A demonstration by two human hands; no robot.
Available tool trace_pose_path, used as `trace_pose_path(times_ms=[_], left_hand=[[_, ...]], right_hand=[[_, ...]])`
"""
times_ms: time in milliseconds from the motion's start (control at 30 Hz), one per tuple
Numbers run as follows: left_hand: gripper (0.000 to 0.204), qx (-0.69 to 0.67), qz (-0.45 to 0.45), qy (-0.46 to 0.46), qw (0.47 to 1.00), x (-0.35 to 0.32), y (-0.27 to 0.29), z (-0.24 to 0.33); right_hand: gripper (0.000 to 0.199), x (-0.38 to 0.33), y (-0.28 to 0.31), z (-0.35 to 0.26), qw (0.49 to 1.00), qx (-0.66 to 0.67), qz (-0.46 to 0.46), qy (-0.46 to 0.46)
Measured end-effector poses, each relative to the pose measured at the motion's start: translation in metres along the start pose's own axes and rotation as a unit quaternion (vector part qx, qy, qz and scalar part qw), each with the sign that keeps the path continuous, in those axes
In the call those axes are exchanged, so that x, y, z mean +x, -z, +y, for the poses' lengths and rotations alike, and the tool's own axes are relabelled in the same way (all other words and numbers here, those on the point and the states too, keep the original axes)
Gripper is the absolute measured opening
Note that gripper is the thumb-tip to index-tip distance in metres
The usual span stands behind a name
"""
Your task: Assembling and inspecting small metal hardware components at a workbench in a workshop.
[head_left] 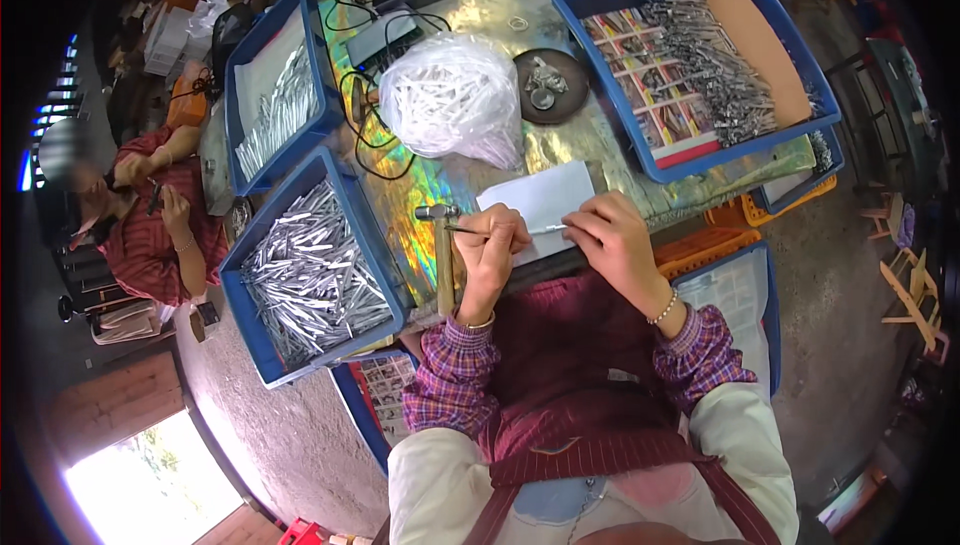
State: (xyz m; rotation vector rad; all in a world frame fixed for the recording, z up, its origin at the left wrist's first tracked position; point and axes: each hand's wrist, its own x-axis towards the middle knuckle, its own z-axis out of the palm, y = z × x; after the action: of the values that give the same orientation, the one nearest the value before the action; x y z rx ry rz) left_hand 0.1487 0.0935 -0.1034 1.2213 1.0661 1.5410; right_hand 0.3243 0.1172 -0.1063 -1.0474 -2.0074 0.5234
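Observation:
My left hand (490,250) is closed, fingers curled round a thin dark rod (463,231) whose end sticks out to the left. In my right hand (612,235), thumb and fingertips pinch a slim silvery metal piece (550,229), which points left toward the left hand. Both hands are over the near edge of a white sheet (552,190) on the table. Just left of the left hand lies a hammer (444,270) with a wooden handle, its metal head at the far end. What the left fingers enclose is partly hidden.
Blue trays of slim metal pieces stand at the near left (222,280) and far left (238,65). A clear plastic bag (450,95), a dark round dish (570,105) and a blue tray (650,170) of metal parts lie beyond. Another person (150,215) works at left.

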Motion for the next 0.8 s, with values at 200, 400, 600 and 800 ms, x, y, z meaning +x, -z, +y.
trace_pose_path(times_ms=[200,400,600,800], left_hand=[[0.034,-0.141,-0.054,-0.097,0.984,0.012,-0.02,0.021],[0.03,0.006,-0.056,0.046,0.997,0.001,-0.045,0.008],[0.035,-0.087,-0.004,0.047,0.995,0.01,-0.033,0.001],[0.042,-0.134,0.045,-0.015,0.99,0.007,-0.003,0.011]], right_hand=[[0.013,-0.006,-0.003,0.006,1.0,0.021,0.008,0.003],[0.012,-0.004,0.001,0.008,1.0,-0.001,0.002,0.018],[0.014,-0.005,0.001,0.005,0.999,0.032,0.005,0.006],[0.013,-0.004,0.003,0.006,0.999,0.037,0.006,0.006]])
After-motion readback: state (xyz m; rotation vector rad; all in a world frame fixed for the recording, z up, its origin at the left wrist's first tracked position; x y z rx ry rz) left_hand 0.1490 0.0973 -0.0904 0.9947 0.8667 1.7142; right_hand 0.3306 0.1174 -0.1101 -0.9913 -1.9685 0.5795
